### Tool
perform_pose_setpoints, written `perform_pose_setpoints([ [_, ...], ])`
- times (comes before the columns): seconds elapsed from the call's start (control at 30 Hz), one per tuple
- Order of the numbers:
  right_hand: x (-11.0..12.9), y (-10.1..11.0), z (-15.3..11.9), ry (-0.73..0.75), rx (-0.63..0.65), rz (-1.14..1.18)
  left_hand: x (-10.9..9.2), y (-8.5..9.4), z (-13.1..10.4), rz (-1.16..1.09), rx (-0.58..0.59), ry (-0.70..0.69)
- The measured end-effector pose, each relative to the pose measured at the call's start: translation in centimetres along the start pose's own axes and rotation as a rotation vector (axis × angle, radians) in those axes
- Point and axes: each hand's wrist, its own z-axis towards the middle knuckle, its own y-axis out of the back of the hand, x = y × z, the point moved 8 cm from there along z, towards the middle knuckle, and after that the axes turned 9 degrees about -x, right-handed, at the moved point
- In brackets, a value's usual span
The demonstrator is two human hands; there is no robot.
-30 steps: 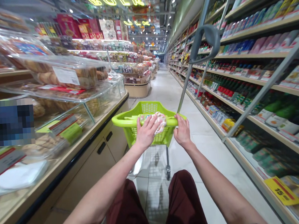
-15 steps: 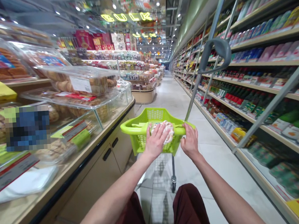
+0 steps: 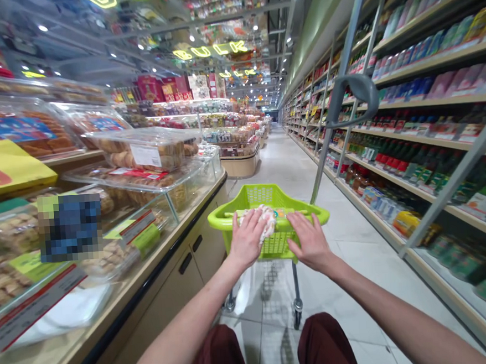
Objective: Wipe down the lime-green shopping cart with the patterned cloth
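In the middle of the frame I see the green cart point(image 3: 269, 197). My left hand point(image 3: 247, 240) presses a patterned cloth point(image 3: 265, 220) on its rim, fingers clenched on it. My right hand point(image 3: 311, 241) lies released, flat on the rim.

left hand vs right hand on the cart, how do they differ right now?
The left hand lies on a patterned cloth bunched on the near rim of the green cart; the right hand rests on the bare rim beside the cloth. The left hand's fingers curl over the cloth; the right hand's fingers are spread flatter, pointing up and to the left. Both are bare and palm down on the same rim.
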Motion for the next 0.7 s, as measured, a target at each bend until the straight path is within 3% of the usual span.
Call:
perform_pose_setpoints([
  [0.07,1.3,-0.5,0.7,-0.002,0.017,0.016,-1.6,-0.7,0.8,-0.025,0.019,-0.048],
  [0.13,1.2,-0.9,0.9,-0.042,0.014,0.004,-1.6,-0.7,1.0,-0.032,0.030,-0.065],
  [0.2,0.4,-1.3,0.6,-0.052,0.019,-0.007,0.1,-0.1,0.4,-0.022,0.034,-0.044],
  [0.37,-1.2,-1.4,-0.6,-0.025,0.006,0.007,7.3,2.9,-2.1,0.083,0.000,0.121],
  [0.43,-1.4,-1.3,-0.3,-0.068,-0.013,0.012,8.6,3.6,-2.5,0.109,-0.006,0.168],
  [0.5,-1.2,-1.3,0.3,-0.124,-0.027,0.013,8.1,3.5,-2.2,0.102,-0.003,0.186],
  [0.7,0.0,-2.3,2.3,-0.188,-0.026,0.030,2.0,1.1,0.2,-0.039,0.074,0.067],
])
